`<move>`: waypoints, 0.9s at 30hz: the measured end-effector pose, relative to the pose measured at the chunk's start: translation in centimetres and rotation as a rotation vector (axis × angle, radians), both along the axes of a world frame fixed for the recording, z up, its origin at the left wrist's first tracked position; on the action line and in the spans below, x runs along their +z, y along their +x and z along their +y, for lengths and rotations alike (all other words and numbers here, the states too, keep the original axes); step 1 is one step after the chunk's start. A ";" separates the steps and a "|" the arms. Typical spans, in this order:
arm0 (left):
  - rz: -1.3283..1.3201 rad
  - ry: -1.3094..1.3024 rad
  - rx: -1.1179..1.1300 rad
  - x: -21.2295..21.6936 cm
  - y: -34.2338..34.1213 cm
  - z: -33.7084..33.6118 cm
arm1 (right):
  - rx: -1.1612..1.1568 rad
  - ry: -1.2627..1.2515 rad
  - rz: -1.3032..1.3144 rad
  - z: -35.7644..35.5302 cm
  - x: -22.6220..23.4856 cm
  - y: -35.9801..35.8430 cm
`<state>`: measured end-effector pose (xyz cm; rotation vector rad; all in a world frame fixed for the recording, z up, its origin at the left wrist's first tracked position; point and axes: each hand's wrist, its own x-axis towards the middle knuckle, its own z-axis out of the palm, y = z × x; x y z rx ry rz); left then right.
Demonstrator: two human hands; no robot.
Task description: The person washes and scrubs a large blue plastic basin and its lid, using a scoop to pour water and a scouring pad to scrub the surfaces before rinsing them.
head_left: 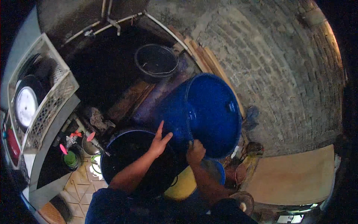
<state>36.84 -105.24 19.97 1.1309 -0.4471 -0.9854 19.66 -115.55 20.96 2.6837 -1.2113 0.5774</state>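
Note:
A large blue plastic barrel [216,108] leans in front of me, its open mouth turned up and to the right. My right hand [196,152] is closed around the near edge of its rim. My left hand [159,145] is by the barrel's left side, thumb and forefinger spread; whether it touches the wall I cannot tell. Below my left forearm stands a wide, dark tub with a blue rim [128,132], its inside too dark to make out. Under my right forearm a yellow surface [181,186] shows beside another blue rim [222,173].
Behind the barrel sits a black bucket [138,66] with a wire handle. Wooden planks [212,61] lean along the brick wall [276,71]. At left is a pale plastic rack [66,83] holding pot lids; at right, a tan board [294,175]. White pipes [164,28] run along the back.

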 end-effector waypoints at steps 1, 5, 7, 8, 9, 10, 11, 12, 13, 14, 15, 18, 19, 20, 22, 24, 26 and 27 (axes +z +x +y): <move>-0.024 0.021 -0.001 -1.4 0.7 -0.3 | 0.057 0.047 -0.019 -1.6 -0.5 0.4; -0.266 0.106 -0.074 -5.5 -1.7 -3.7 | -0.099 0.177 0.113 -2.7 0.3 4.0; -0.335 0.224 -0.086 -4.3 -1.9 -6.4 | -0.133 0.220 0.131 -2.4 0.1 3.3; -0.364 0.280 -0.091 -3.4 -2.1 -7.6 | -0.149 0.238 0.146 -2.3 0.1 2.7; -0.361 0.304 -0.081 -2.6 -2.1 -8.9 | -0.167 0.242 0.176 -2.3 0.1 2.4; -0.363 0.327 -0.069 -1.9 -1.8 -10.2 | -0.184 0.245 0.202 -2.5 0.1 2.5; -0.372 0.354 -0.048 -1.8 -1.1 -11.3 | -0.192 0.250 0.220 -2.6 0.0 3.0; -0.362 0.362 -0.035 -1.7 -0.6 -11.9 | -0.198 0.264 0.205 -2.5 0.0 3.3; -0.349 0.367 -0.016 -1.7 -0.2 -12.6 | -0.201 0.272 0.191 -2.5 0.3 3.5; -0.335 0.371 0.003 -1.6 0.0 -13.0 | -0.203 0.280 0.179 -2.3 0.4 3.6; -0.336 0.396 -0.015 -1.5 0.0 -13.1 | -0.189 0.264 0.191 -2.3 0.1 3.5; -0.341 0.444 -0.059 -0.6 0.0 -13.3 | -0.124 0.223 0.170 -3.0 -0.3 3.0; -0.339 0.445 -0.081 -0.3 -0.5 -13.4 | -0.098 0.220 0.133 -3.0 0.1 2.6; -0.343 0.455 -0.087 -0.5 -0.5 -13.4 | -0.056 0.223 0.089 -2.8 0.0 2.5; -0.461 0.390 0.002 -0.9 -0.6 -13.4 | 0.073 0.099 0.003 -2.8 -1.4 1.9; -0.520 0.314 0.067 -1.9 -0.7 -12.4 | 0.119 0.123 -0.001 -2.1 -1.4 1.3; -0.540 0.291 0.131 -3.4 -0.7 -11.1 | 0.079 0.288 0.065 -0.5 -1.1 1.8; -0.558 0.262 0.175 -4.2 -0.7 -10.4 | 0.154 0.254 -0.010 -0.2 -1.2 2.1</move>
